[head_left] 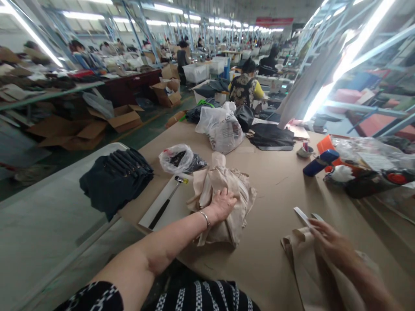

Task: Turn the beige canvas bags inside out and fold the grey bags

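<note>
The left hand (223,203) lies flat with loose fingers on the beige cloth pile (223,203) in the middle of the table (275,181), while the right hand (327,244) pinches a beige cloth piece (304,255) near the front edge, so a hard pull may drag the pile over or knock the hammer (168,199) beside it.

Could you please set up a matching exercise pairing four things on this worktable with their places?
Things:
1. left hand
2. right hand
3. hammer
4. blue bottle

Places:
A. lying on the white board beside the dark folded stack
B. resting on the bundle of beige cloth
C. lying on its side near the orange container
D. on the flat beige piece at the near edge, holding a small white strip

Pairs: 1-B, 2-D, 3-A, 4-C
</note>
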